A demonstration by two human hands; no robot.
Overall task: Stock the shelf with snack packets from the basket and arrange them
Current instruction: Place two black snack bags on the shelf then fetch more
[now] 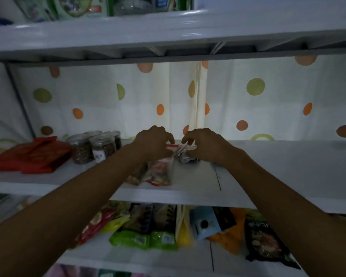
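Both my arms reach onto the middle white shelf (248, 172). My left hand (153, 141) rests with curled fingers on the top of a red-and-clear snack packet (160, 172) that lies flat, its lower end toward the shelf's front edge. A second similar packet (135, 177) lies partly under my left forearm. My right hand (205, 143) hovers with bent fingers over a small silver packet (188, 159), touching its top edge. Whether either hand grips firmly is hard to tell. The basket is out of view.
Red packets (31, 154) are stacked at the shelf's left, with three clear jars (94, 146) beside them. The lower shelf holds green (144, 239), blue (206, 223), orange and black packets (266, 240). An upper shelf (168, 33) hangs above. A dotted curtain (248, 100) forms the back.
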